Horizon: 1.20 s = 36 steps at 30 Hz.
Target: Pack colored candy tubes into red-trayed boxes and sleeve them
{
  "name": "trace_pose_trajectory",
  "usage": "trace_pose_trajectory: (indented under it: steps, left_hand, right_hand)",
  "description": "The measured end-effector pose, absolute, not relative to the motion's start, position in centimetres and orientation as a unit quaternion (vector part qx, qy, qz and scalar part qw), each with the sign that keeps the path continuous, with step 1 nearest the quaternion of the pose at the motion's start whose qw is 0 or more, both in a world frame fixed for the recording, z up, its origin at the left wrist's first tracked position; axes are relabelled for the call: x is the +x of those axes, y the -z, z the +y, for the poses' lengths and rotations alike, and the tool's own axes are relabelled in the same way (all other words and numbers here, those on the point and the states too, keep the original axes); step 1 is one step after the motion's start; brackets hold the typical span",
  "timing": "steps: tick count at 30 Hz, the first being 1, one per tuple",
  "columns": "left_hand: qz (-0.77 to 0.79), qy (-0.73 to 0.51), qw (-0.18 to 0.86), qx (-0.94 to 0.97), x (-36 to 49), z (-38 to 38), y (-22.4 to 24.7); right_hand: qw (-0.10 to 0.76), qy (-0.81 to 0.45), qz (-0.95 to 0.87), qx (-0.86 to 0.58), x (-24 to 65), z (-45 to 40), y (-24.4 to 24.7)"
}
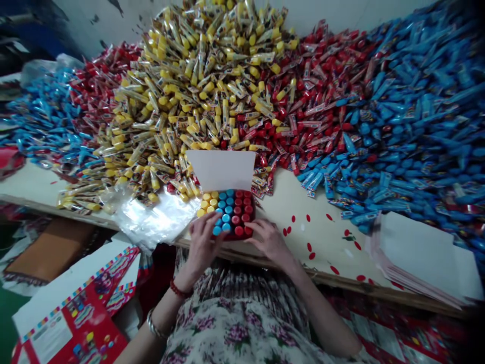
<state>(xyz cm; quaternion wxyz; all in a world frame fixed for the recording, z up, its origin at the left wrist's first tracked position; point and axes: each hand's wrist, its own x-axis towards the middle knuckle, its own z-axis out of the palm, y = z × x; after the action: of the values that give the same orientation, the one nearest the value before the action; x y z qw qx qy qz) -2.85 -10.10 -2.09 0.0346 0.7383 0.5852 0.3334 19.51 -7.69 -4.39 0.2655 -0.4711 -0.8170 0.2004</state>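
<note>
Beyond, huge heaps of blue, red and yellow wrapped tube sweets (212, 86) cover a cream-coloured counter (303, 237). Nearer, a white paper card (222, 169) stands behind a compact block of upright yellow-, blue- and red-capped tubes (227, 212). The left hand (202, 247) and right hand (270, 241) lie on it, fingers curved over the caps; whether they grip, I cannot tell.

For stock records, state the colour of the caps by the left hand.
Blue caps, clearest in the head view.
</note>
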Motion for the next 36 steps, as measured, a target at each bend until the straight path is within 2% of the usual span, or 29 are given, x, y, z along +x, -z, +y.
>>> trace_pose_trajectory:
  steps: [3,5,7,9,15,17,20,23,25,27,31,33,36]
  left_hand:
    - [0.656,-0.416,0.125,0.618,-6.6,-8.9,3.2]
    - [0.655,-0.434,0.243,0.569,-8.0,-7.6,4.8]
    - [0.618,-0.427,0.356,0.555,-8.2,-6.2,6.2]
    - [0.587,-0.415,0.414,0.559,-7.4,-4.9,7.2]
    - [0.595,-0.405,0.421,0.551,-5.4,-3.6,6.5]
    - [0.597,-0.43,0.4,0.547,-5.5,-4.2,5.7]
    - [0.614,-0.442,0.259,0.6,-5.0,-6.0,4.2]
    - [0.559,-0.321,0.136,0.753,-3.4,-8.2,3.2]
    - [0.513,-0.225,0.093,0.823,-2.3,-9.5,3.3]
    - [0.495,-0.171,0.061,0.85,-1.6,-10.5,4.0]
    - [0.487,-0.143,0.017,0.861,-1.7,-11.6,5.5]
    - [0.481,-0.146,0.009,0.865,-2.0,-11.9,5.9]
    - [0.471,-0.152,0.015,0.869,-2.3,-12.4,6.2]
  right_hand:
    - [0.408,-0.276,-0.718,-0.492,20.0,-6.3,5.5]
    - [0.448,-0.349,-0.649,-0.506,19.2,-4.6,6.8]
    - [0.445,-0.437,-0.602,-0.499,17.7,-2.9,8.2]
    - [0.444,-0.497,-0.569,-0.482,16.3,-1.9,9.4]
    - [0.428,-0.556,-0.514,-0.494,16.2,-3.1,10.9]
    - [0.446,-0.555,-0.503,-0.491,16.9,-3.3,10.4]
    - [0.522,-0.493,-0.477,-0.508,17.4,-2.6,8.2]
    - [0.574,-0.413,-0.449,-0.546,17.3,-1.1,4.4]
    - [0.587,-0.443,-0.428,-0.525,17.1,0.4,1.5]
    - [0.556,-0.558,-0.402,-0.467,16.9,2.2,-1.4]
    - [0.373,-0.751,-0.372,-0.399,16.9,5.3,-5.7]
    - [0.312,-0.767,-0.386,-0.407,17.3,5.7,-6.6]
    - [0.305,-0.733,-0.439,-0.42,17.9,4.5,-6.3]
